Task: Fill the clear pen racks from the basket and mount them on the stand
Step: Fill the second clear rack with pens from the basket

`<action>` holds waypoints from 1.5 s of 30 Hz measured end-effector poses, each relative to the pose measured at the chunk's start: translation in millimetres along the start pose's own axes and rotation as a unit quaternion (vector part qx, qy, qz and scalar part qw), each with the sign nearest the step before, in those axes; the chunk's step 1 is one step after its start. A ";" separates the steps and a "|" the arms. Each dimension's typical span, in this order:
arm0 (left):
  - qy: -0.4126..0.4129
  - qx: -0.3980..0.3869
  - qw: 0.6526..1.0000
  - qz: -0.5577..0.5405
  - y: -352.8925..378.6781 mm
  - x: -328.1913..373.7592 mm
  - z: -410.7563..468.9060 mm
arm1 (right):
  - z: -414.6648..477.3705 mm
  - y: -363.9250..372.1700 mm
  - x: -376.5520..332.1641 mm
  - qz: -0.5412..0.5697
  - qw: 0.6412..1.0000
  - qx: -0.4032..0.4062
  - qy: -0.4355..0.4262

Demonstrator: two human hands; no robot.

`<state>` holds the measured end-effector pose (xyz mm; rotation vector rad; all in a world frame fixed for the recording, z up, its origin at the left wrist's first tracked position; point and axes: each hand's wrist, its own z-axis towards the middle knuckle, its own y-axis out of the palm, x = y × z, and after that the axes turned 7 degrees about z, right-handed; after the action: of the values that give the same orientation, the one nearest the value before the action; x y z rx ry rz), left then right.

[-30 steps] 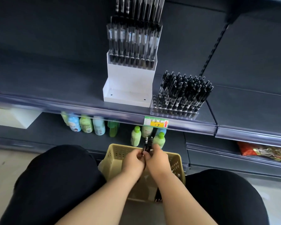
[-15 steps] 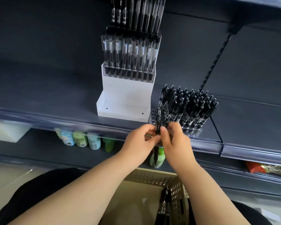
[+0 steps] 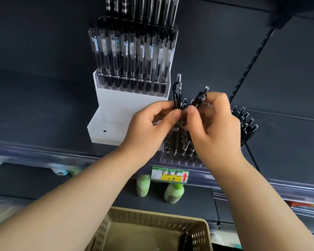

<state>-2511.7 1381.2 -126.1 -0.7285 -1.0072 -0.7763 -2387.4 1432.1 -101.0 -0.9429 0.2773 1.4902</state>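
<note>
While the rack [image 3: 178,160] is sitting just beneath them, the left hand [image 3: 152,127] is pinching an upright pen [image 3: 177,95] and the right hand [image 3: 216,127] a tilted pen [image 3: 200,97]. The stand [image 3: 114,109] is standing to their left, the basket [image 3: 149,219] below.

black pens [image 3: 246,124] stand tilted in the clear rack [image 3: 178,161] just beside the white stand [image 3: 116,109].

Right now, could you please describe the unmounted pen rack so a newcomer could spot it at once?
Find the white stand on the dark shelf. Just right of it, above the yellow price tag, a clear rack sits on the shelf. Unlike the mounted rack, its front holes are empty.
</note>
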 end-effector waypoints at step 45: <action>-0.039 0.079 0.996 0.024 4.2 2.4 -2.3 | 28.5 -5.5 -8.1 -0.132 0.991 -0.014 0.014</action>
<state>-2506.4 1381.0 -125.4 -0.6472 -1.1056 -0.6232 -2394.3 1446.5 -75.4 -0.9847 0.1455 1.2417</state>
